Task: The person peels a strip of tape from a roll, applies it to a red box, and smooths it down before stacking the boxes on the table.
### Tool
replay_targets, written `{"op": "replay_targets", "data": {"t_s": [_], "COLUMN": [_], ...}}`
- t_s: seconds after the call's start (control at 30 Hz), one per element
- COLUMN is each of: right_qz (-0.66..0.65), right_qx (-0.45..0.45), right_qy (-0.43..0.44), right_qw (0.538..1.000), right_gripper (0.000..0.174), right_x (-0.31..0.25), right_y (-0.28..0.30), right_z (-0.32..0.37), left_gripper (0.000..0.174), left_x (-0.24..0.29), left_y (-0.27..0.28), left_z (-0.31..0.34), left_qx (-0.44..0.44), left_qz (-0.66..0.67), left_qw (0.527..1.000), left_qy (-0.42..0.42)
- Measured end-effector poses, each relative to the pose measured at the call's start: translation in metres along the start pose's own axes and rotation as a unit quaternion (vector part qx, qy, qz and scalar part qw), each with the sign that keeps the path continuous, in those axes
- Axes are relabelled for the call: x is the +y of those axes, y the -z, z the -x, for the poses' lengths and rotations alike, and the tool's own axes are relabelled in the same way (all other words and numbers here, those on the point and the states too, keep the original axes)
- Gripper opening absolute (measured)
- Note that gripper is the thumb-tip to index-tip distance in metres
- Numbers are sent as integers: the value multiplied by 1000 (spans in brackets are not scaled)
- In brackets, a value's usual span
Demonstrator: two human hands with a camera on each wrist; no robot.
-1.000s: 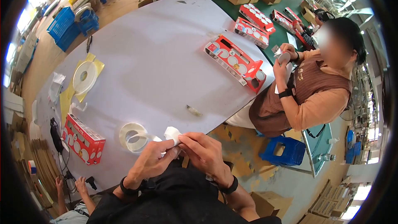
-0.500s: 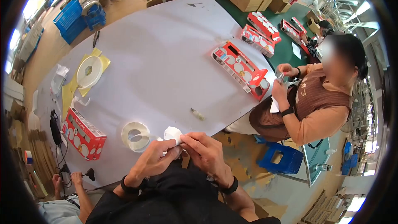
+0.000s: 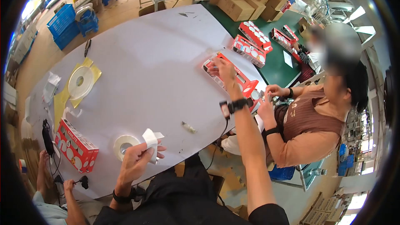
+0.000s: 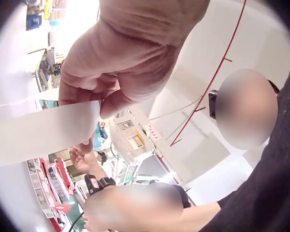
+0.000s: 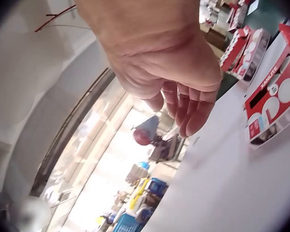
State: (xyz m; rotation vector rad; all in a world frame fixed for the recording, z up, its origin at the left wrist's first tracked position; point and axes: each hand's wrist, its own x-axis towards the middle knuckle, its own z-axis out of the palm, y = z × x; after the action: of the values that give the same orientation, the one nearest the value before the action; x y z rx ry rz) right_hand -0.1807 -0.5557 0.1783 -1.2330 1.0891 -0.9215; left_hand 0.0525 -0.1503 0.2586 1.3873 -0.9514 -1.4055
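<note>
My left hand (image 3: 135, 162) pinches a white strip (image 4: 43, 128) between thumb and fingers, over the near edge of the table. One end of the strip stands up and folds over above the fingers in the head view. A white roll of tape (image 3: 118, 146) lies on the table just behind that hand. My right hand (image 3: 225, 71) is stretched far forward over a red XANLITE box (image 5: 275, 92) at the table's right side. Its fingers hang loosely bent and hold nothing; in the right wrist view, the box stands apart from them.
Another red box (image 3: 77, 146) stands at the left. Beyond it a larger white roll (image 3: 74, 84) lies on yellow paper (image 3: 93, 76). A small clear tube (image 3: 188, 127) lies mid-table. A person in a brown apron (image 3: 321, 129) works at the right, beside more red boxes (image 3: 250, 52).
My right hand has let go of the white strip and swung forward and right to the red box. My left hand keeps the strip, now a little lower and further left.
</note>
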Motion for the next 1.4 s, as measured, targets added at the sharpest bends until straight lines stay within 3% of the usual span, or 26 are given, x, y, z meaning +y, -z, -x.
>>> {"op": "replay_targets", "data": {"t_s": [0.13, 0.2, 0.33, 0.4, 0.57, 0.73, 0.83, 0.93, 1.07, 1.13, 1.2, 1.27, 1.33, 1.4], "right_qz": [4, 145, 249, 303, 284, 228, 195, 172, 142, 122, 55, 9, -1, 28], "right_qx": [124, 172, 304, 265, 288, 262, 236, 218, 197, 192, 195, 201, 203, 197], "right_qy": [-15, -47, -92, -46, -137, -185, -213, -233, -251, -269, -283, -252, -214, -252], "right_qw": [992, 973, 915, 914, 904, 920, 928, 932, 937, 936, 938, 947, 955, 947], "right_gripper": [35, 43, 56, 58, 62, 72, 80, 88, 101, 108, 88, 76, 67, 64], "right_x": [31, 44, 67, 89, 115, 147, 150, 149, 129, 154, 230, 233, 196, 193], "right_y": [87, 145, 246, 316, 403, 476, 489, 492, 446, 455, 504, 506, 452, 435], "right_z": [-124, -181, -256, -287, -330, -377, -381, -377, -348, -357, -399, -403, -386, -394], "left_gripper": [34, 34, 35, 36, 37, 36, 35, 46, 41, 39, 44, 52, 64, 75], "left_x": [-1, -4, -6, -12, -11, -15, -6, -11, -40, -44, -57, -71, -86, -68], "left_y": [-4, -7, -22, -34, -89, -121, -135, -134, -121, -116, -115, -121, -129, -128], "left_z": [-18, -29, -66, -90, -160, -212, -240, -245, -229, -230, -231, -228, -232, -236], "left_qx": [64, 109, 189, 210, 235, 211, 233, 191, 137, 126, 157, 236, 358, 360], "left_qz": [24, 48, 27, 23, 38, 21, 21, -11, -62, -105, -114, -75, 15, 51], "left_qw": [997, 992, 978, 971, 947, 949, 938, 943, 948, 949, 954, 949, 919, 920], "left_qy": [27, 44, 83, 115, 214, 235, 256, 271, 282, 270, 228, 195, 163, 147]}}
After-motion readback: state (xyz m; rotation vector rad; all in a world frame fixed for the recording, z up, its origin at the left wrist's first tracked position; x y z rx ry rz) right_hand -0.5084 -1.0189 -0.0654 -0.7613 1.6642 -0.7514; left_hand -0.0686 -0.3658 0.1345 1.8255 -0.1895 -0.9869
